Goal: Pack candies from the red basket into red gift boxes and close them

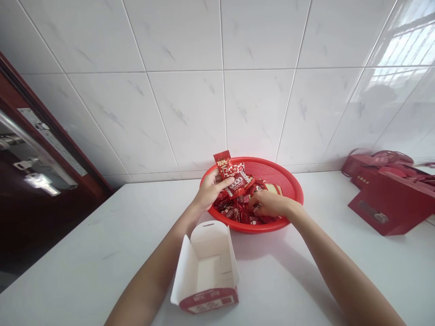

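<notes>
My left hand point(211, 188) is closed around a few red candy packets point(234, 174) with white and gold print, held up over the left side of a red plastic basket point(251, 230). Inside the basket lies a heap of small red wrapped packets point(234, 210). My right hand point(267, 203) reaches down into this heap, its fingers curled and bent together; the fingertips are partly hidden among the packets, so what they grip does not show. Nearer to me, between my forearms, an opened box point(207, 271) stands with its flaps up, white inside and red on its front, with nothing in it.
On the right of the white tabletop point(142, 222) stand red boxes point(390, 203) with more red items behind and on top. A white tiled wall point(183, 113) rises behind the basket. At the left is a dark red door point(44, 149) with keys in its lock.
</notes>
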A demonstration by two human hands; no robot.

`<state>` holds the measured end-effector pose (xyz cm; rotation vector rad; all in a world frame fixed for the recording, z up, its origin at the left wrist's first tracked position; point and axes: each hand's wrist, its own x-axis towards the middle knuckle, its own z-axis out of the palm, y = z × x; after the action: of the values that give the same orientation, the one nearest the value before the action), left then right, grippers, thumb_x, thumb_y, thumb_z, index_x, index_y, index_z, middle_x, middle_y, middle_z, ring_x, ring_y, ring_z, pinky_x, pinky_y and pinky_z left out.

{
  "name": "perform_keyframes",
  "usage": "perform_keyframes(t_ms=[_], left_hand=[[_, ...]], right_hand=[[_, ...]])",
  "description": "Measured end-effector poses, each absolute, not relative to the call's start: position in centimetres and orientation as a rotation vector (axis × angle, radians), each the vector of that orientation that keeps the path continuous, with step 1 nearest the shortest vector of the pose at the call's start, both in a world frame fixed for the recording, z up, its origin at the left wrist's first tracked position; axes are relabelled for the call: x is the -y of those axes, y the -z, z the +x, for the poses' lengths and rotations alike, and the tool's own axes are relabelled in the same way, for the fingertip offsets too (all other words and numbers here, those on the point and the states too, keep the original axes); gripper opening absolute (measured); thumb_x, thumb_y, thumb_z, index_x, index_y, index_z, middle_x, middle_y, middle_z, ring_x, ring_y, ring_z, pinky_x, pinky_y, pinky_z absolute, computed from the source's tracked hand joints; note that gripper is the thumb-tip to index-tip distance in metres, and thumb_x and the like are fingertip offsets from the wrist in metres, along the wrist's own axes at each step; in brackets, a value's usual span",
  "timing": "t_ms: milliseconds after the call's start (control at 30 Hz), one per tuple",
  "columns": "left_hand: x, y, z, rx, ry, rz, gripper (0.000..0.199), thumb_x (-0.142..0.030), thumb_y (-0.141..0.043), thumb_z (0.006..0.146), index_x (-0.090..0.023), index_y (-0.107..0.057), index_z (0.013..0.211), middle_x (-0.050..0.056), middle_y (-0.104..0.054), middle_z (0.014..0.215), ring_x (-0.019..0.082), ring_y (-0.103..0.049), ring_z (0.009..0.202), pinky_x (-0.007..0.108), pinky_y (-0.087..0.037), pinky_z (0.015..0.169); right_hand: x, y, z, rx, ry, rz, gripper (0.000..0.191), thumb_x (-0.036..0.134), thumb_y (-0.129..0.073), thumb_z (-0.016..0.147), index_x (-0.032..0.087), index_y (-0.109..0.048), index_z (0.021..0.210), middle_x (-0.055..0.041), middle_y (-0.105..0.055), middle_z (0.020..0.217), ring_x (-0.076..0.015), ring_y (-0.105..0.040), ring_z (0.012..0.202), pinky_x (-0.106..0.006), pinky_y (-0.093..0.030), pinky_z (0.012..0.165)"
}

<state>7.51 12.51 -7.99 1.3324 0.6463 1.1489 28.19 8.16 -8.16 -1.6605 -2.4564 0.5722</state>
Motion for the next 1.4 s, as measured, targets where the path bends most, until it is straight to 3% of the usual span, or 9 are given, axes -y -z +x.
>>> perform_keyframes(t_ms=[300,433,533,700,833,933,1133,1267,1400], left_hand=[[-12.8,8.2,7.5,-0.646,-1.158,1.351,0.053,-0.038,-0.093,0.064,-0.020,-0.071,0.108,0.007,-0.078,0.108,0.029,-0.073,0.102,0.044,-0.057,0.096],[-12.8,8.3,7.4,-0.639,-1.150,1.358,0.053,-0.038,-0.092,0.065,-0.020,-0.070,0.109,0.007,-0.078,0.110,0.029,-0.072,0.104,0.044,-0.055,0.098],[-12.8,8.3,7.4,-0.650,-1.152,1.355,0.054,-0.039,-0.093,0.064,-0.019,-0.070,0.109,0.007,-0.078,0.108,0.028,-0.073,0.102,0.043,-0.055,0.097],[-12.7,8.2,7.4,-0.660,-1.162,1.359,0.053,-0.039,-0.093,0.064,-0.019,-0.071,0.108,0.007,-0.078,0.108,0.028,-0.072,0.101,0.042,-0.055,0.098],[-12.8,8.3,7.3,-0.663,-1.161,1.355,0.052,-0.039,-0.091,0.069,-0.019,-0.070,0.112,0.008,-0.078,0.110,0.029,-0.072,0.104,0.043,-0.054,0.099],[-12.9,8.5,7.2,-0.660,-1.162,1.345,0.052,-0.038,-0.090,0.069,-0.018,-0.070,0.113,0.009,-0.078,0.111,0.030,-0.071,0.108,0.043,-0.053,0.100],[-12.9,8.5,7.3,-0.607,-1.170,1.325,0.053,-0.037,-0.092,0.067,-0.019,-0.071,0.112,0.008,-0.078,0.113,0.029,-0.072,0.107,0.044,-0.053,0.101],[-12.3,7.8,7.4,-0.580,-1.148,1.365,0.051,-0.038,-0.092,0.067,-0.021,-0.071,0.110,0.007,-0.078,0.115,0.030,-0.072,0.107,0.042,-0.055,0.097],[-11.6,7.2,7.5,-0.586,-1.110,1.430,0.046,-0.040,-0.091,0.069,-0.022,-0.072,0.107,0.007,-0.078,0.114,0.031,-0.072,0.106,0.042,-0.056,0.093]], right_hand=[[-7.8,7.6,28.1,2.450,-0.630,-1.658,0.029,0.001,-0.063,0.074,0.027,-0.075,0.080,-0.0013,-0.067,0.075,-0.0163,-0.057,0.065,-0.027,-0.040,0.061],[-7.8,7.7,28.1,2.461,-0.663,-1.664,0.025,0.001,-0.062,0.073,0.023,-0.068,0.066,-0.0016,-0.066,0.072,-0.0172,-0.058,0.064,-0.027,-0.039,0.059],[-7.8,7.6,27.9,2.410,-0.607,-1.680,0.017,0.006,-0.067,0.074,0.022,-0.066,0.068,-0.0042,-0.068,0.077,-0.0211,-0.062,0.074,-0.028,-0.040,0.062],[-8.2,7.5,28.2,2.266,-0.572,-1.577,0.021,0.013,-0.066,0.083,0.024,-0.072,0.100,-0.0040,-0.074,0.095,-0.0220,-0.066,0.089,-0.030,-0.047,0.074],[-8.6,7.2,28.7,1.935,-0.750,-1.315,0.012,0.031,-0.066,0.086,0.021,-0.072,0.088,-0.0035,-0.074,0.088,-0.0216,-0.068,0.085,-0.034,-0.052,0.079],[-8.4,6.7,28.8,1.685,-0.854,-1.177,0.020,0.040,-0.071,0.080,0.020,-0.067,0.082,-0.0023,-0.072,0.085,-0.0193,-0.066,0.080,-0.032,-0.053,0.075],[-8.0,5.8,28.1,1.071,-1.208,-1.025,0.022,0.035,-0.070,0.072,0.023,-0.053,0.078,-0.0015,-0.068,0.076,-0.0161,-0.064,0.067,-0.028,-0.052,0.063],[-7.6,5.4,27.1,0.916,-1.356,-1.031,0.016,0.033,-0.065,0.075,0.023,-0.053,0.079,-0.0033,-0.066,0.075,-0.0168,-0.062,0.065,-0.027,-0.049,0.054],[-6.7,5.5,25.7,0.927,-1.419,-0.988,0.030,0.038,-0.080,0.072,0.022,-0.059,0.087,0.0000,-0.064,0.080,-0.0120,-0.057,0.060,-0.023,-0.041,0.046]])
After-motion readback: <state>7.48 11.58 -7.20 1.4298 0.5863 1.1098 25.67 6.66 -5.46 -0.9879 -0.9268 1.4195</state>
